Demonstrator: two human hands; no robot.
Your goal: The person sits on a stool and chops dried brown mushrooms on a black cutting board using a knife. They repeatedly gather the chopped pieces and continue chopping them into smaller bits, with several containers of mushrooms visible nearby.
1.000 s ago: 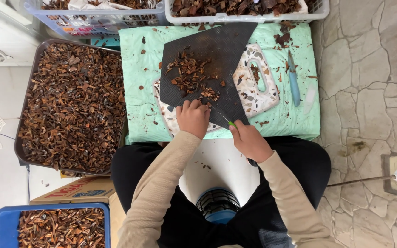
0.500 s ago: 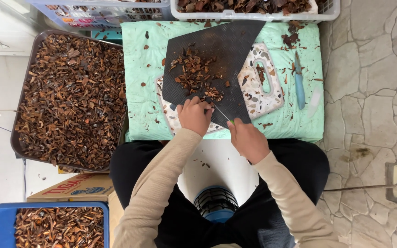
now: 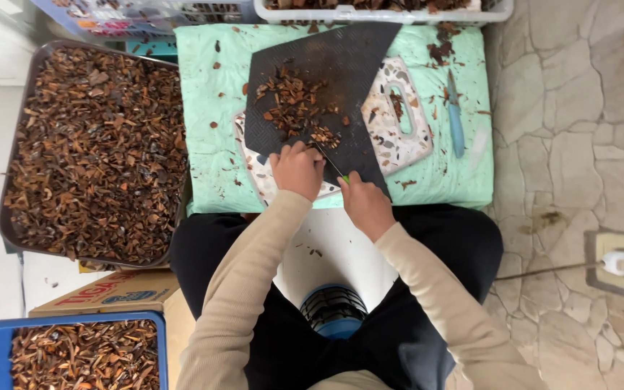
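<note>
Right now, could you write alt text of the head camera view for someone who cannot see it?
Seen from above, a seated person's left hand steadies brown dried pieces on a dark rubber mat while the right hand holds a thin green-handled blade. The mat lies on a speckled cutting board and mint-green cloth; a large brown tray of similar pieces sits left.

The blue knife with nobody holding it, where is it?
In the head view, the blue-handled knife lies on the mint-green cloth, right of the speckled cutting board, near the stone floor.

Small green-handled knife point(image 3: 335, 167), brown husk pieces point(image 3: 294, 108) heaped on dark mat point(image 3: 341, 65)
</note>
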